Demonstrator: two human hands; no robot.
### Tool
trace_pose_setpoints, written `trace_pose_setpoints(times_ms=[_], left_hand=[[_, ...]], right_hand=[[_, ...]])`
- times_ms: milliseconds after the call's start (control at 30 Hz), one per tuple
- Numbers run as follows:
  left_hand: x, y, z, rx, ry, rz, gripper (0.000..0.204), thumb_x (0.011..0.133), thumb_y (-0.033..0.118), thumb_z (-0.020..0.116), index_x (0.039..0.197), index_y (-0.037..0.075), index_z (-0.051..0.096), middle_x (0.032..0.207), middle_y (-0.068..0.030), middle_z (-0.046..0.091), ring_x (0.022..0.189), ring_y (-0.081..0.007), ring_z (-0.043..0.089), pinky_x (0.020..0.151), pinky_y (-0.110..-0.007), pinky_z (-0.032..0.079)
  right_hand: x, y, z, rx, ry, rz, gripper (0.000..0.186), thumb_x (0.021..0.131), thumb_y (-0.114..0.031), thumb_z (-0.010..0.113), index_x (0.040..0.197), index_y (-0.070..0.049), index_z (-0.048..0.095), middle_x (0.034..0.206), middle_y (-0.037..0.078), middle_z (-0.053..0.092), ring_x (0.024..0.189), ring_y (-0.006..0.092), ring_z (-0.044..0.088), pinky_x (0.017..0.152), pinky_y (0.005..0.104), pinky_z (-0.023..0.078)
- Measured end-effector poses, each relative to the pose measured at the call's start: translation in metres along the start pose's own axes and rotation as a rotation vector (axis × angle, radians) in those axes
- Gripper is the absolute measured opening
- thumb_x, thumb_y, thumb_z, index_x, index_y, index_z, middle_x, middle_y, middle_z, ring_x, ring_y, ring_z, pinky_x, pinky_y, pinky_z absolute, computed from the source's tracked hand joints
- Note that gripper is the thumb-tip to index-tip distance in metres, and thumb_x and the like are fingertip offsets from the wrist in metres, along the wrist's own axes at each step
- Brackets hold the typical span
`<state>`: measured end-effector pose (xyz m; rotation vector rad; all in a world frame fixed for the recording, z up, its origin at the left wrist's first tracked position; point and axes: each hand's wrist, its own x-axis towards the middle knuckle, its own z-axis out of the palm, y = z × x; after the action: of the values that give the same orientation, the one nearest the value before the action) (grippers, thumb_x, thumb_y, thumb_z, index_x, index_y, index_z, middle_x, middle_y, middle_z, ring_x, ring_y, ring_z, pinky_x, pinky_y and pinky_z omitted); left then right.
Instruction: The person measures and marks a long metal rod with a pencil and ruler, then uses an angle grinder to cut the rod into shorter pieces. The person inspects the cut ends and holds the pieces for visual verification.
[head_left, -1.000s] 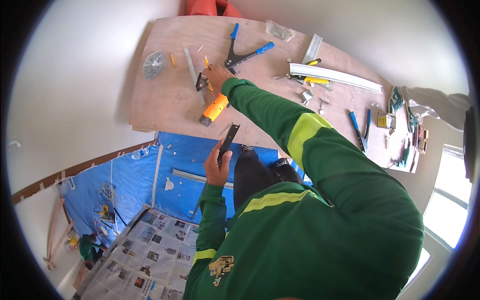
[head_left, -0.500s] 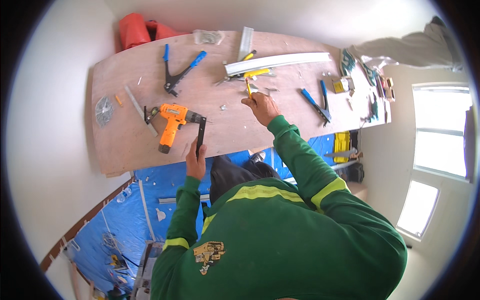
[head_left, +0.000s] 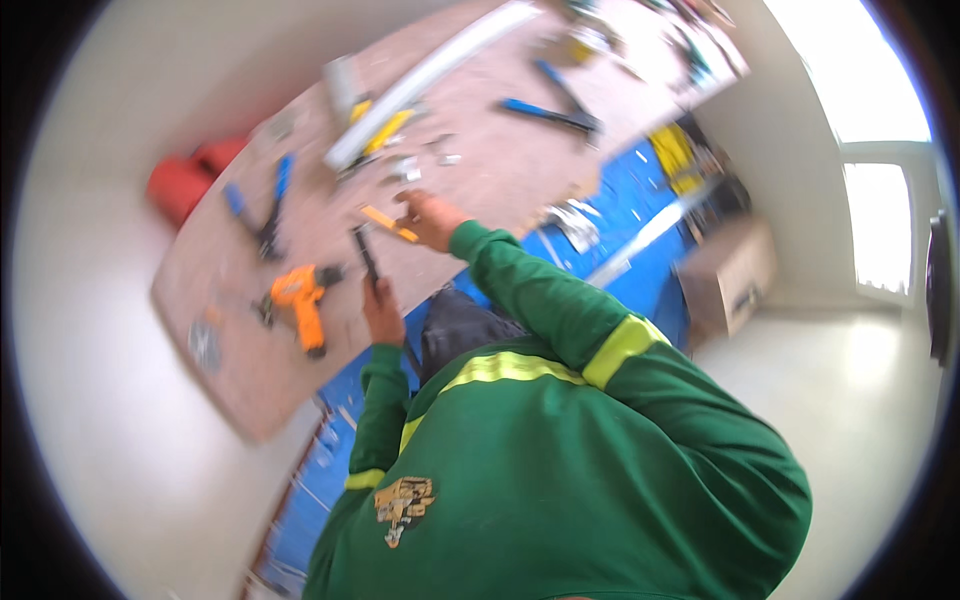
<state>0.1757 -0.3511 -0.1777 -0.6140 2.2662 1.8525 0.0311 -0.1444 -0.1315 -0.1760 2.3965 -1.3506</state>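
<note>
My left hand (head_left: 382,312) is closed around a narrow black strip (head_left: 365,252), which stands up from the fingers over the table's near edge. A yellow pencil (head_left: 388,222) lies slanted against the fingers of my right hand (head_left: 432,220), apparently gripped by it. Motion blur hides the exact hold. To the left of the black strip, an orange cordless drill (head_left: 299,300) rests on the wooden table (head_left: 215,290). Beyond my right hand are small silvery scraps (head_left: 405,168) and a yellow-handled tool (head_left: 388,130), partly under a long white metal channel (head_left: 430,82).
Two blue-handled hand riveters lie on the table, one at the left (head_left: 268,215) and another at the right (head_left: 555,112). A red bag-like thing (head_left: 180,188) sits past the far left edge. Blue sheeting (head_left: 640,290) covers the floor, with a cardboard box (head_left: 728,275) at the right.
My view has turned, so the table now slants up to the right. My right hand has come closer to the black strip, and the pencil has tipped from upright to slanting.
</note>
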Motion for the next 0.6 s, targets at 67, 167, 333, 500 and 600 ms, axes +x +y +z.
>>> trace_pose_setpoints(times_ms=[67,167,333,500,600], left_hand=[[0.001,0.013,0.012,-0.024,-0.059,0.089,0.048,0.118,0.045,0.055,0.15,0.009,0.06,0.082,0.004,0.045,0.068,-0.0074,0.042,0.057,-0.029,0.037],[-0.001,0.044,0.034,-0.087,-0.215,0.069,0.047,0.12,0.041,0.054,0.156,0.011,0.057,0.083,0.0044,0.044,0.067,-0.0055,0.043,0.055,-0.024,0.038],[-0.004,0.107,0.098,-0.047,-0.485,0.094,0.05,0.121,0.042,0.053,0.161,0.012,0.052,0.083,0.0033,0.042,0.063,-0.0058,0.043,0.055,-0.023,0.041],[-0.026,0.153,0.206,0.105,-0.69,0.243,0.049,0.121,0.043,0.052,0.159,0.013,0.055,0.082,0.0037,0.043,0.059,-0.0057,0.042,0.052,-0.023,0.04],[-0.054,0.167,0.283,0.193,-0.834,0.325,0.046,0.12,0.044,0.054,0.154,0.013,0.059,0.078,0.0052,0.042,0.06,-0.0041,0.042,0.051,-0.022,0.038]], right_hand=[[-0.033,0.029,-0.021,-0.082,0.021,0.088,0.055,0.1,-0.033,0.075,0.144,-0.001,0.065,0.134,0.027,0.072,0.129,0.044,0.069,0.108,0.0524,0.056],[-0.114,0.098,-0.055,-0.259,0.032,0.262,0.055,0.099,-0.034,0.075,0.143,-0.002,0.066,0.136,0.026,0.072,0.132,0.0432,0.068,0.111,0.0518,0.055],[-0.323,0.228,-0.073,-0.11,0.339,0.72,0.048,0.099,-0.034,0.077,0.136,-0.004,0.07,0.13,0.026,0.075,0.124,0.0443,0.071,0.105,0.054,0.057],[-0.531,0.283,-0.006,0.052,0.564,1.087,0.045,0.1,-0.036,0.077,0.13,-0.003,0.073,0.131,0.027,0.075,0.125,0.0454,0.07,0.107,0.0545,0.057],[-0.615,0.279,0.051,0.246,0.67,1.3,0.045,0.099,-0.037,0.079,0.13,-0.004,0.074,0.132,0.027,0.075,0.126,0.0454,0.07,0.108,0.0542,0.057]])
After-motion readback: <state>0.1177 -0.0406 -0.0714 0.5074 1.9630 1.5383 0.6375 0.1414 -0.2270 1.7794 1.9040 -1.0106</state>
